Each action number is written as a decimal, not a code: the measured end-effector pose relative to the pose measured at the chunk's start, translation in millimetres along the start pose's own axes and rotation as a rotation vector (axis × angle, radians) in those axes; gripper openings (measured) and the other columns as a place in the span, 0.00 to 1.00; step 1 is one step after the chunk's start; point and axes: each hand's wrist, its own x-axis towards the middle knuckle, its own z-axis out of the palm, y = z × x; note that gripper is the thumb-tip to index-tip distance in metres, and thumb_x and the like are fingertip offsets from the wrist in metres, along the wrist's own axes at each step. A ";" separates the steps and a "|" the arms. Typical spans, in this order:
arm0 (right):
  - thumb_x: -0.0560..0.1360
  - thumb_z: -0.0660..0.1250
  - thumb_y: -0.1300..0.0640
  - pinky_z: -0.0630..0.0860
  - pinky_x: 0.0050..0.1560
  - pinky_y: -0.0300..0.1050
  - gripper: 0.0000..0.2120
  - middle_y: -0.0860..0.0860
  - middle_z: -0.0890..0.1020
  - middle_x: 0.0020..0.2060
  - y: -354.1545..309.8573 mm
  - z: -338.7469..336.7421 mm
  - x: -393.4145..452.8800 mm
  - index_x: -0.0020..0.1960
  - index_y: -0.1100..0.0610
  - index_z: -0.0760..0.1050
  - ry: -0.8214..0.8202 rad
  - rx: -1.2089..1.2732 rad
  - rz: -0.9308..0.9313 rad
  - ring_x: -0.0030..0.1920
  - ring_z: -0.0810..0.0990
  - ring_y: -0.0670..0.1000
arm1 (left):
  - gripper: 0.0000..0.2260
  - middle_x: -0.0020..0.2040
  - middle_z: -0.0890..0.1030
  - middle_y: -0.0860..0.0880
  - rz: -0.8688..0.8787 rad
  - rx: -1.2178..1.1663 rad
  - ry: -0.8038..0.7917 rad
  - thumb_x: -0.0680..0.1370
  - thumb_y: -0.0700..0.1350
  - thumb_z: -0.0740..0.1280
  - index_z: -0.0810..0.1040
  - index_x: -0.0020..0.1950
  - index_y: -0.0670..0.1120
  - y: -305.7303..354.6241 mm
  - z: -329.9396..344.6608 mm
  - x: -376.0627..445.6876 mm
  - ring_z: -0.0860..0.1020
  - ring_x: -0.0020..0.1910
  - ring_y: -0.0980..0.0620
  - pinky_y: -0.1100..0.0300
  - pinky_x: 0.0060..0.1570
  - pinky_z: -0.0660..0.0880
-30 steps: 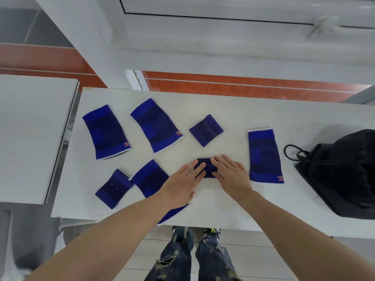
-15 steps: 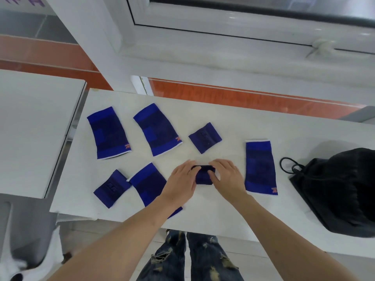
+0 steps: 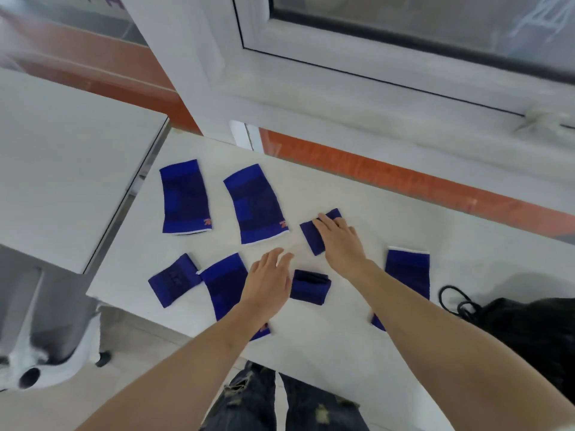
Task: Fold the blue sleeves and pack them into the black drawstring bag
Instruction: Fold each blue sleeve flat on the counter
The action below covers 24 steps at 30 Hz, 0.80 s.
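Note:
Several blue sleeves lie on the white table [image 3: 357, 346]. A small folded sleeve [image 3: 309, 288] rests between my arms, touched by neither hand. My right hand [image 3: 340, 241] lies flat on another small blue sleeve [image 3: 312, 237] farther back, fingers spread over it. My left hand [image 3: 269, 276] hovers open above a long sleeve [image 3: 222, 281] near the front edge. Two long sleeves [image 3: 183, 197] [image 3: 253, 203] lie at the back left, a small one [image 3: 172, 279] at the front left, and one long sleeve [image 3: 407, 276] under my right forearm. The black drawstring bag [image 3: 529, 331] sits at the right.
A second white table [image 3: 62, 169] stands to the left across a narrow gap. A white window frame [image 3: 373, 98] and an orange wall strip run behind the table. The bag's cord loop [image 3: 451, 298] lies on the table beside the bag. A white wheeled base [image 3: 53, 365] stands on the floor at the lower left.
Both hands let go of the small folded sleeve, which stays on the table. My right hand reached back onto the other small sleeve; my left hand lifted and opened.

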 end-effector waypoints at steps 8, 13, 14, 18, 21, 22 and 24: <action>0.76 0.70 0.63 0.72 0.59 0.51 0.25 0.55 0.73 0.65 -1.2 2.6 11.7 0.71 0.55 0.70 0.036 -0.019 0.062 0.63 0.71 0.59 | 0.20 0.75 0.66 0.49 -0.095 0.018 -0.014 0.83 0.46 0.61 0.64 0.75 0.52 -13.0 -3.9 -16.0 0.67 0.73 0.49 0.51 0.70 0.69; 0.82 0.64 0.51 0.67 0.53 0.51 0.09 0.48 0.81 0.55 -11.9 -24.4 4.4 0.60 0.52 0.77 0.184 -0.076 0.084 0.57 0.73 0.55 | 0.19 0.72 0.70 0.50 -0.099 -0.008 0.037 0.84 0.47 0.60 0.66 0.75 0.51 -17.3 -18.8 -18.2 0.70 0.70 0.50 0.53 0.69 0.71; 0.82 0.65 0.50 0.66 0.53 0.51 0.09 0.47 0.82 0.53 -16.5 -32.6 0.3 0.58 0.52 0.78 0.228 -0.061 0.094 0.56 0.73 0.55 | 0.19 0.72 0.71 0.50 -0.097 -0.017 0.054 0.84 0.47 0.60 0.66 0.75 0.51 -19.7 -23.1 -18.2 0.70 0.70 0.51 0.53 0.69 0.71; 0.82 0.66 0.49 0.69 0.53 0.52 0.08 0.47 0.83 0.48 -53.1 -63.3 -22.5 0.57 0.52 0.78 0.299 0.172 0.144 0.52 0.77 0.54 | 0.18 0.70 0.73 0.51 -0.073 -0.076 0.112 0.84 0.49 0.60 0.68 0.74 0.51 -33.1 -43.9 -16.9 0.70 0.69 0.52 0.53 0.69 0.70; 0.81 0.67 0.50 0.75 0.51 0.53 0.06 0.47 0.83 0.45 -94.7 -68.6 -37.8 0.56 0.51 0.77 0.306 0.464 0.207 0.46 0.80 0.52 | 0.17 0.68 0.76 0.50 -0.070 -0.155 0.148 0.84 0.50 0.60 0.70 0.73 0.49 -47.6 -60.7 -15.9 0.72 0.66 0.49 0.51 0.66 0.70; 0.81 0.67 0.51 0.78 0.50 0.53 0.05 0.45 0.84 0.45 -110.9 -67.0 -40.8 0.55 0.50 0.77 0.310 0.584 0.230 0.45 0.81 0.50 | 0.16 0.67 0.77 0.50 -0.075 -0.202 0.162 0.84 0.50 0.60 0.71 0.72 0.49 -54.7 -67.3 -17.0 0.73 0.65 0.49 0.51 0.65 0.71; 0.80 0.69 0.52 0.81 0.47 0.49 0.03 0.43 0.84 0.46 -146.6 -61.4 -43.8 0.54 0.48 0.76 0.310 0.840 0.280 0.45 0.82 0.45 | 0.16 0.66 0.78 0.50 -0.099 -0.348 0.159 0.84 0.50 0.61 0.72 0.71 0.49 -74.7 -78.2 -21.5 0.74 0.65 0.50 0.51 0.65 0.72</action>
